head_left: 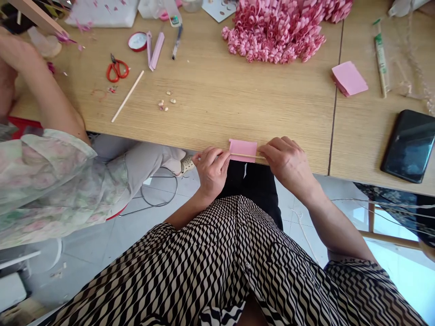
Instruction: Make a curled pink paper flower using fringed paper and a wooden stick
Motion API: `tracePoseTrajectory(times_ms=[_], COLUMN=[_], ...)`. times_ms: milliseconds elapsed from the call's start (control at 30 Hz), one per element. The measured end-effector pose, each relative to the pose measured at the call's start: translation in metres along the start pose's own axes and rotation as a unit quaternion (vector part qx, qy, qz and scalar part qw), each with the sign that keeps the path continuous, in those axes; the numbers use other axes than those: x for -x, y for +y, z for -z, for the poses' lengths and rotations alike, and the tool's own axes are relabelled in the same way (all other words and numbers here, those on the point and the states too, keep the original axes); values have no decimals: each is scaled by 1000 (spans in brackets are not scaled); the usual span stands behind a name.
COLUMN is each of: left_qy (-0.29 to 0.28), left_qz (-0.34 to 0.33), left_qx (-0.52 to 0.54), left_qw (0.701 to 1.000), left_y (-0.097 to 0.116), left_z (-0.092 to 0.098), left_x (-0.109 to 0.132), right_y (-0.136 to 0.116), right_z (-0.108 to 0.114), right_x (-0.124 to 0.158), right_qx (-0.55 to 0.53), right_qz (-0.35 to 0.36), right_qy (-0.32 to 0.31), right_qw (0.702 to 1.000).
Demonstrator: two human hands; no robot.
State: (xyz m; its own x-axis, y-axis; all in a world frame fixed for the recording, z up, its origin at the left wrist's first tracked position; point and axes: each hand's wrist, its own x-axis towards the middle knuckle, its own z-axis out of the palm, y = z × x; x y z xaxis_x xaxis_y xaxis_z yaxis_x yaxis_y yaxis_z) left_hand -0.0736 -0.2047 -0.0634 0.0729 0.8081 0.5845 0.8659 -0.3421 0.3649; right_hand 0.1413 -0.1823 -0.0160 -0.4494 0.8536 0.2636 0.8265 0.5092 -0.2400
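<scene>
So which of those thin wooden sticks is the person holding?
The stick across the pink paper slip, held between the left hand and right hand; the other bare stick lies loose on the table by the red scissors.

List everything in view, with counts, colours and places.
Wooden table: one, pale, across the view.
Paper sheet: one, pink, at table's near edge.
Stick: one, pale wood, across the sheet.
Loose stick: one, pale wood, on table.
Scissors: one pair, red handles, on table.
Paper stack: one, pink, on table, right.
Paper curls: one heap, pink, far side.
Phone: one, black, on table, right.
Co-worker's sleeve: one, floral, left.
Left grip: one, on stick.
Right grip: one, on stick.
</scene>
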Motion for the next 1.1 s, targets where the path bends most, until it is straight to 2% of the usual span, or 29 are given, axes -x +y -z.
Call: tracePoseTrajectory(times_ms=[167, 333, 500, 700, 933, 1100], left_qy=[-27, -19, -28, -33, -62, -62], left_qz=[19, 8, 9, -1, 4, -11], left_qx=[15, 8, 24, 10, 29, 24], left_qw=[999, 1000, 999, 999, 998, 998], left_y=[2, 4, 4, 3, 0, -1], left_z=[4, 5, 6, 6, 7, 9], left_x=[-4, -8, -10, -11, -17, -19], right_y=[-3, -1, -1, -3, -4, -12], right_z=[-14, -25, -22, -22, -14, -14], right_x=[-32, -47, -46, -46, -33, -18], right_qx=[-31, -2, 23, 30, -42, -66], right_qz=[77, 107, 106, 91, 72, 58], right_qy=[-12, -27, -41, -28, -26, -35], right_qw=[996, 994, 993, 995, 996, 995])
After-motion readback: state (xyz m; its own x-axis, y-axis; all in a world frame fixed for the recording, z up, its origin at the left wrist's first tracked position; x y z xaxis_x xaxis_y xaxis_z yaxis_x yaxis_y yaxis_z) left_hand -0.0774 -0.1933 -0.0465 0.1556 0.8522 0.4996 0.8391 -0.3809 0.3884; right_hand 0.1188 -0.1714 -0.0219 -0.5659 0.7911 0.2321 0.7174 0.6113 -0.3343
